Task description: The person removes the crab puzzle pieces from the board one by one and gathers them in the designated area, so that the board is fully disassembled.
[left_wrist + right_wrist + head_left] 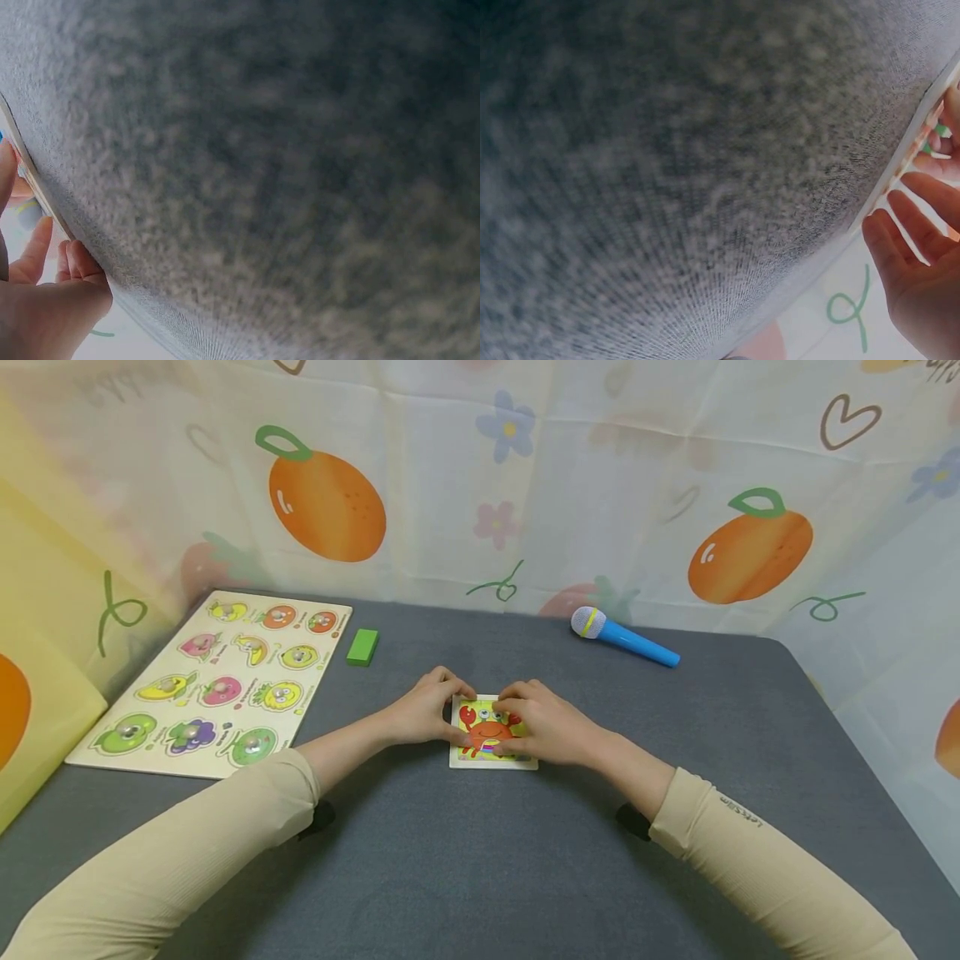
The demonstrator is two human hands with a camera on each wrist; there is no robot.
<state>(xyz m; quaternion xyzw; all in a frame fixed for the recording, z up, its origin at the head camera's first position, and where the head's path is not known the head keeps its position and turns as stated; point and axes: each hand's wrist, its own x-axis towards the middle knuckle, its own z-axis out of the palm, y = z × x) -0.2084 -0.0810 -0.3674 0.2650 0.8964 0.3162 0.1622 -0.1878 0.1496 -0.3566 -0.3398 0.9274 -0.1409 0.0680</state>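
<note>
A small square puzzle (pixel 486 765) with a red crab picture lies flat on the dark table, its pale wooden frame around the pieces. My left hand (pixel 420 712) rests at its left side, the thumb touching the picture and the other fingers near the far left corner. On the right side my right hand (pixel 553 723) touches it too, thumb on the lower part and fingertips over the upper right. In the right wrist view the fingers of that hand (pixel 930 262) look gently extended along the board's edge. The left wrist view shows the left hand (pixel 56 300) beside the board's rim.
A fruit knob puzzle board (pixel 180 703) lies at the left. Next to it is a green block (pixel 363 647). A blue toy microphone (pixel 630 640) lies at the back right. Behind the table (pixel 480 868) hangs a printed curtain (pixel 442 460) with oranges and flowers.
</note>
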